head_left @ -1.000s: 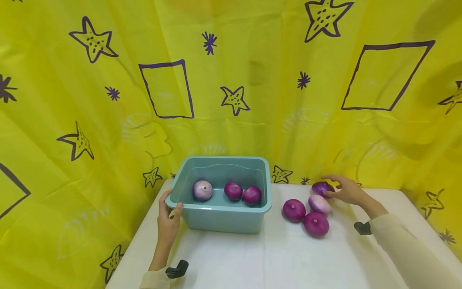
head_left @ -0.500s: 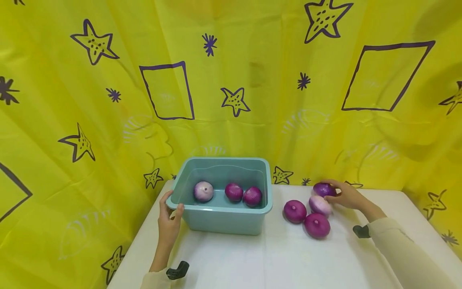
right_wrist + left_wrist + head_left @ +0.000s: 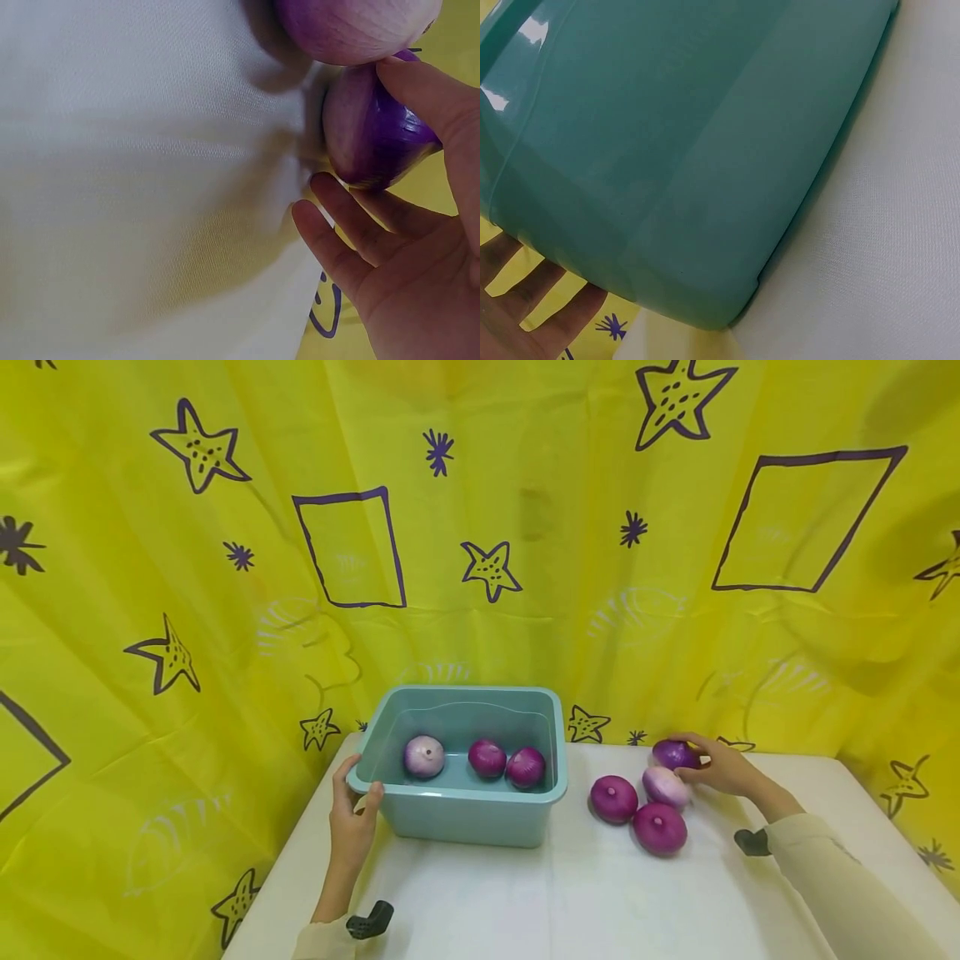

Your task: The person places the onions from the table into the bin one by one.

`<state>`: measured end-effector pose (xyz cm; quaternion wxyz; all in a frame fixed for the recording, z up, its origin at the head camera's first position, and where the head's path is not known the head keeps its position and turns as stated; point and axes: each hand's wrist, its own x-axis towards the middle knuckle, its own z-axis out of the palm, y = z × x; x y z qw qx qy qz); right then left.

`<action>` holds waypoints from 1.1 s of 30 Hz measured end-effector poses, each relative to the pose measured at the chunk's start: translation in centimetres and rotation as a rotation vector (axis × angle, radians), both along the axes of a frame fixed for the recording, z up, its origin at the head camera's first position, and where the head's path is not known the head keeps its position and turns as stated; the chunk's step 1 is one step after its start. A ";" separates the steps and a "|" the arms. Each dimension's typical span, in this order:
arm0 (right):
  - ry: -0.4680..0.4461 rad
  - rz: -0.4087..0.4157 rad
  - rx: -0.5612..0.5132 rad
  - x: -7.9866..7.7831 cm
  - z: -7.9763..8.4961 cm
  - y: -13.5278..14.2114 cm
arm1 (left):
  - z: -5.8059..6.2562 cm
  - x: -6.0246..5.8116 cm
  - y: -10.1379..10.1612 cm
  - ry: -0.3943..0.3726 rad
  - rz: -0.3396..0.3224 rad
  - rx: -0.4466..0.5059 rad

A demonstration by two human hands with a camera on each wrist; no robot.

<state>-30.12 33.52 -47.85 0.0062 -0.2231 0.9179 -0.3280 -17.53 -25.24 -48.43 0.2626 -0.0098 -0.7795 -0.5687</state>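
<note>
Left hand (image 3: pixel 351 827): holds the near left corner of the teal bin, thumb over the front rim and fingers along the side, as a second ago.
Teal bin (image 3: pixel 465 817): upright on the white table (image 3: pixel 577 893), just in front of the yellow curtain (image 3: pixel 555 635); it has not moved against the table, so the steadying hold seems to be doing its work.
Bin's contents: a pale onion (image 3: pixel 424 757) on the left, then two purple onions (image 3: pixel 487 759) close together on the right; this count is unchanged.
Loose onions: a round magenta onion (image 3: pixel 614 799) nearest the bin, a second magenta onion (image 3: pixel 660 829) in front, and a pink-white onion (image 3: pixel 665 786) behind that one; all lie on the table, much as before.
Dark purple onion (image 3: pixel 672 753): at the back of the loose cluster, on the table outside the bin, beside the pink-white onion.
Right hand (image 3: pixel 716 766): here is the change; a second ago thumb and fingers stood wide over the dark purple onion, now they have narrowed and hold it, the thumb across one side in the right wrist view.
Meaning: the reach appears finished and the grip taken, with no lift to be seen.
</note>
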 end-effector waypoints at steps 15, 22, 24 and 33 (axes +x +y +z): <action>0.050 0.040 0.051 0.1 2.6 0.8 | 0.1 0.1 0.2 0.005 -0.003 0.002; 0.108 0.033 0.091 0.5 6.2 1.0 | 0.2 0.2 0.1 0.008 0.003 0.000; 0.111 0.030 0.090 0.6 7.2 1.0 | 0.1 0.2 0.1 0.007 0.003 0.002; 0.176 0.037 0.051 1.2 11.6 0.4 | 0.2 0.2 0.1 0.002 0.006 -0.003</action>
